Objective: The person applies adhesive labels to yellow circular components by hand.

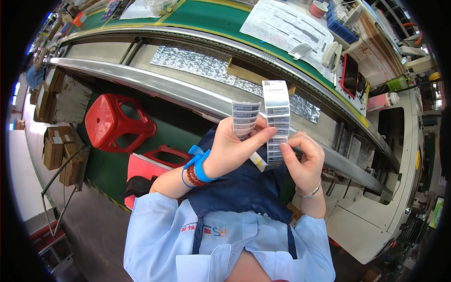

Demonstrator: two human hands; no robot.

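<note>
Between my hands, above my lap, hangs a long strip of labels (pixel 278 123), white with rows of small printed stickers. Its upper end sticks up blank and white, and a folded length bends back at the bottom. My left hand (pixel 238 143) grips a curled part of the labels, with its thumb lying across toward the strip. On the strip's right edge my right hand (pixel 303 157) pinches with thumb and fingers. A blue wristband (pixel 202 169) and a red beaded bracelet are on my left wrist; a silver bangle (pixel 310 190) is on the right one.
A conveyor with metal rails (pixel 155 82) runs ahead of me. Beyond it, printed sheets (pixel 289 30), a blue bin (pixel 339 23) and a red-edged phone (pixel 350 74) lie on a green bench. A red stool (pixel 112 123) stands at left, near cardboard boxes (pixel 54 151). A white machine (pixel 371 221) is at right.
</note>
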